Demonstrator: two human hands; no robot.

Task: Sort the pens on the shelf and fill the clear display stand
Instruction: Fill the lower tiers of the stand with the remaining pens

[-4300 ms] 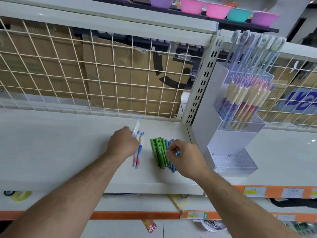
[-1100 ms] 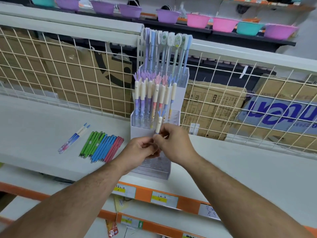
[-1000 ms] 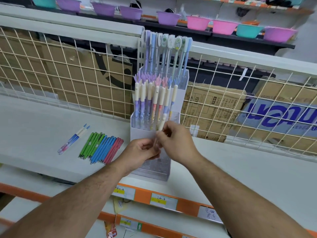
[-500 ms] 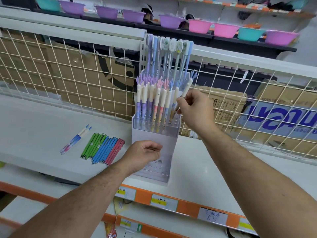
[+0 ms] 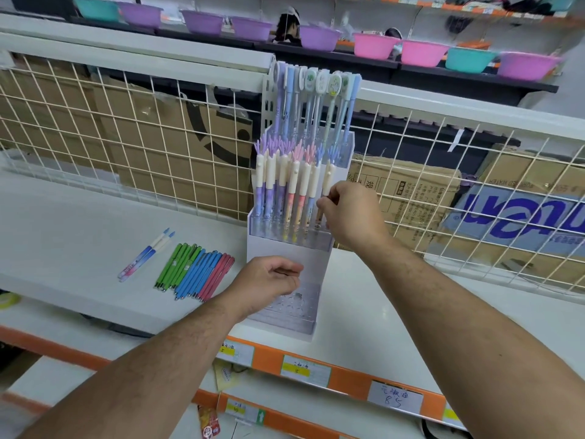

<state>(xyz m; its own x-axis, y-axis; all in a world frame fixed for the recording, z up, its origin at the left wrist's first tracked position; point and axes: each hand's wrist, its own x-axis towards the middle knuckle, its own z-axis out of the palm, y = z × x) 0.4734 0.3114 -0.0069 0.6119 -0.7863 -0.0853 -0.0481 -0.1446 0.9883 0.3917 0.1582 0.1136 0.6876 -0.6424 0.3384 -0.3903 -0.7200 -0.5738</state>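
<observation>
Pinching a cream-capped pen (image 5: 327, 179) by its barrel between thumb and fingertips, the right hand (image 5: 351, 217) is holding it upright at the right end of the clear display stand's (image 5: 285, 248) middle row.

Just left of the right hand, the row's other pens are standing side by side; the held pen's lower end is hiding behind the fingers. The left hand (image 5: 269, 280) is hovering below the right hand, before the stand's lower tier, fingers curling loosely and gripping nothing that shows. Well to the left of the left hand, green pens (image 5: 177, 267), blue pens (image 5: 199, 274) and pink pens (image 5: 217, 275) are lying packed together on the shelf (image 5: 63, 232), with two blue-and-white pens (image 5: 147, 251) lying farther left.
</observation>
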